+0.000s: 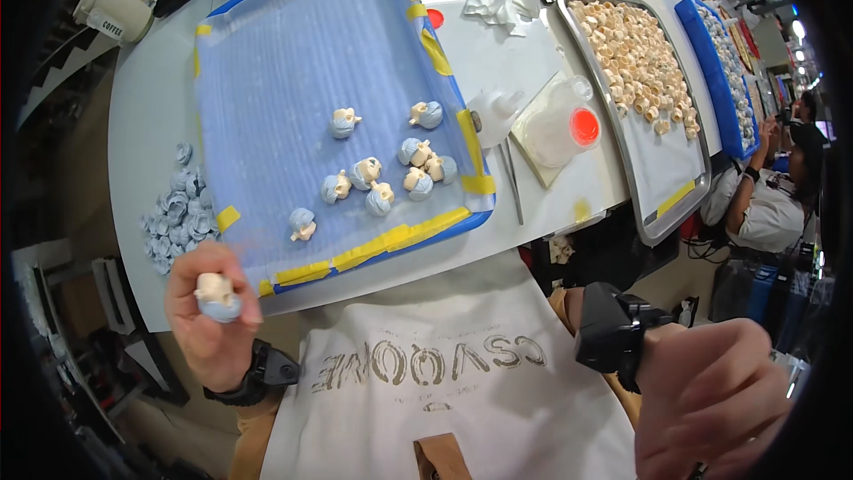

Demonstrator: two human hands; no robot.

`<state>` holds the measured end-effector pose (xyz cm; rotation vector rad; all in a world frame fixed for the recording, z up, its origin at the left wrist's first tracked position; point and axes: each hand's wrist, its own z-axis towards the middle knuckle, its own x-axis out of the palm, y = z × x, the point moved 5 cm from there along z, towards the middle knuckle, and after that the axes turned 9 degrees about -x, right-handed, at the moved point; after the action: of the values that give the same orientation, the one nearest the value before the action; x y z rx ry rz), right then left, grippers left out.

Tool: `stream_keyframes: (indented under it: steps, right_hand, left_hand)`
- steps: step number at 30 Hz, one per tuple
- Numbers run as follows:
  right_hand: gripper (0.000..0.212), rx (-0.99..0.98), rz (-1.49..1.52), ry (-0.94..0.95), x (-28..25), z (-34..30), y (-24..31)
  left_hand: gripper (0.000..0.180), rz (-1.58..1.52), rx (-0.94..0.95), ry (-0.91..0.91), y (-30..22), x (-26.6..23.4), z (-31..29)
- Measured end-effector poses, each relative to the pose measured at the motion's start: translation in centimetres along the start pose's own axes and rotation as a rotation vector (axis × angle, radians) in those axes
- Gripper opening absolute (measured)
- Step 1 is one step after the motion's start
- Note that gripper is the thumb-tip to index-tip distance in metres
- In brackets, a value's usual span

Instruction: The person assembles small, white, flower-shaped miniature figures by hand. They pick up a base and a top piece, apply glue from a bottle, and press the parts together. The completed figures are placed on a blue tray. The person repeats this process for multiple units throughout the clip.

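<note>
Between the fingers and thumb of my left hand (209, 338) is a small doll head (215, 295), cream on top with a pale blue cap-like part below. It is held up near the table's front edge. My right hand (711, 391) is at the lower right, away from the table, its fingers curled closed. What they hold, if anything, is hidden. Several similar doll heads (345, 123) lie on the tray (267, 89), which has a bluish translucent lining and yellow tape round its rim. A pile of loose pale blue cap parts (178, 218) is left of the tray, close to my left hand.
A metal tray (653, 147) of cream parts is at the right, beyond it a blue bin (711, 71). Clear bottles (560, 133), tweezers (513, 180) and crumpled tissue (499, 2) lie between the trays. A white cup (114, 7) stands far left. A co-worker (764, 200) is at right.
</note>
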<state>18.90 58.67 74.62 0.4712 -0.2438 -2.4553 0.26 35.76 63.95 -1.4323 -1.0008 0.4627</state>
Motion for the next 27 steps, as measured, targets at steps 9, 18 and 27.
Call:
stream_keyframes:
  steps: [9,18,27]
  right_hand:
    - [0.021,0.536,-0.225,0.342,-3.0,1.9,-15.6]
    - [0.035,0.396,-0.239,1.207,6.3,-0.3,-30.9]
    - [0.010,0.285,-0.213,0.919,2.1,1.3,-29.7]
  left_hand:
    - [0.057,0.004,-0.127,0.057,0.8,0.4,-0.6]
    - [0.046,-0.107,-0.284,0.316,0.6,6.1,0.0]
    - [0.049,-0.163,-0.330,0.341,1.3,6.6,1.4]
